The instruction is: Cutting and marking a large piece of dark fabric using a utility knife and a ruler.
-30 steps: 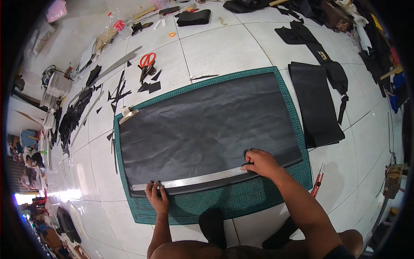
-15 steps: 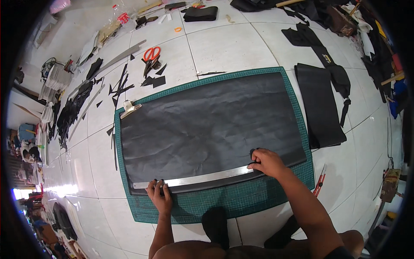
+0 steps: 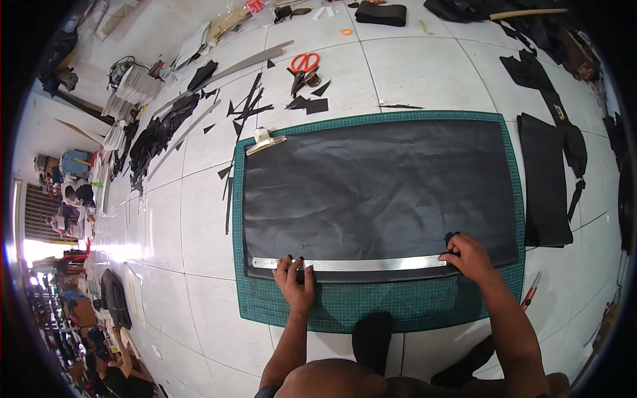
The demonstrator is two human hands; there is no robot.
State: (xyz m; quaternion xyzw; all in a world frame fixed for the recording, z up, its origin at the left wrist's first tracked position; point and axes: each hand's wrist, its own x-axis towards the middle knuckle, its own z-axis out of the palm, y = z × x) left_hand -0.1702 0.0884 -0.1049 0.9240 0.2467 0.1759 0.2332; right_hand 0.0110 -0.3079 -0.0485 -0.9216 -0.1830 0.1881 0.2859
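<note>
A black sheet of leather-like material (image 3: pixel 371 192) lies on a green cutting mat (image 3: pixel 405 308), held at its far left corner by a metal bulldog clip (image 3: pixel 267 140). Along the sheet's near edge runs a metal ruler (image 3: pixel 371 265). My left hand (image 3: pixel 295 285) grips the ruler near its left end, fingers over the metal and thumb at the near side. At the ruler's right end, my right hand (image 3: pixel 472 257) is closed in a pinch on it. Something small and dark (image 3: pixel 452 237) shows beside the right fingers; I cannot make out what it is.
Orange-handled scissors (image 3: pixel 304 66) and black offcuts (image 3: pixel 312 105) lie beyond the mat. A red utility knife (image 3: pixel 531 292) is on the tiles to the right, near a folded black piece (image 3: pixel 545 179). Dark scraps (image 3: pixel 159 136) are heaped at left. Other people (image 3: pixel 116 368) sit at lower left.
The whole view has swung left, so the mat appears farther right and more level. Both hands stay on the ruler, which keeps its place along the sheet's near edge.
</note>
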